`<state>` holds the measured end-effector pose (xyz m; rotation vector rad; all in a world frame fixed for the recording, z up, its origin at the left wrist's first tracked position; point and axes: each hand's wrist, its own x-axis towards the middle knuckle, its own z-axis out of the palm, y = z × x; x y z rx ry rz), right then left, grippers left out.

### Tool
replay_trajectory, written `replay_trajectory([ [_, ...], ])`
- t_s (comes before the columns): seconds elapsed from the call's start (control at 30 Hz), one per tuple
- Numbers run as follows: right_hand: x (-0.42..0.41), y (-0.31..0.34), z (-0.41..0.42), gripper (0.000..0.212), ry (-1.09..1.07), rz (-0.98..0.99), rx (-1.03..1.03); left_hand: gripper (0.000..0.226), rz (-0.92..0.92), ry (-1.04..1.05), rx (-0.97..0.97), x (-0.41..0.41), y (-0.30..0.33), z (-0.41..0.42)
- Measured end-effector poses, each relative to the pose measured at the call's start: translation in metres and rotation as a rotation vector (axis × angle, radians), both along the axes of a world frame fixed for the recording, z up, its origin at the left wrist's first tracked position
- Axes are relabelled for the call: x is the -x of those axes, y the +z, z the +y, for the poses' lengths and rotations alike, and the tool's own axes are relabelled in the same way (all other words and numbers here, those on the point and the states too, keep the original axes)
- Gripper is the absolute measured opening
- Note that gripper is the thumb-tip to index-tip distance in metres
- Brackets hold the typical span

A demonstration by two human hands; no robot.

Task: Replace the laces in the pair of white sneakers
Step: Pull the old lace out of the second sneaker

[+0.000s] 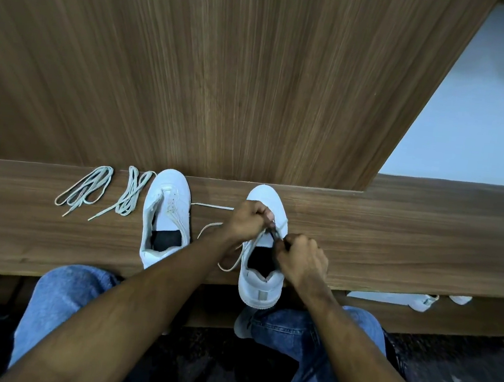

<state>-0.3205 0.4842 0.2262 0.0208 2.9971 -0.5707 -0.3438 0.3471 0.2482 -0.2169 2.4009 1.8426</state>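
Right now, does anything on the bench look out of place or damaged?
Nothing looks damaged. The one oddity: the right sneaker has its heel hanging over the bench front edge, while the left sneaker sits fully on. Two loose lace bundles lie neatly beside it.

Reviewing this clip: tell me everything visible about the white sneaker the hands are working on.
The right sneaker is a white low-top, smooth and leather-like, with a dark inside and a grey heel tab. It stands upright on the wooden bench, toe toward the wall, heel overhanging the near edge. A pale lace is partly threaded; its loose ends trail left across the bench. The left hand and the right hand pinch the lace above the eyelets, hiding the tongue.
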Motion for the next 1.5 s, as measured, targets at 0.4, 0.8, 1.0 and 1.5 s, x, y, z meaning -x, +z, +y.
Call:
replay_trajectory([
  [0.4,0.002,0.002,-0.011,0.042,0.047,0.015,-0.07,0.012,-0.153,0.17,-0.599,0.008,0.015,-0.042],
  [0.8,-0.004,0.0,-0.016,0.037,0.099,0.042,-0.165,0.034,0.413,-0.413,1.447,-0.005,0.002,-0.014],
  [1.0,-0.011,0.001,-0.01,0.038,0.054,0.1,-0.188,0.021,0.275,-0.164,1.072,-0.008,-0.001,-0.007],
  [1.5,-0.002,0.003,-0.011,0.036,0.073,0.048,-0.146,0.027,0.148,0.195,0.357,-0.014,-0.016,-0.043],
])
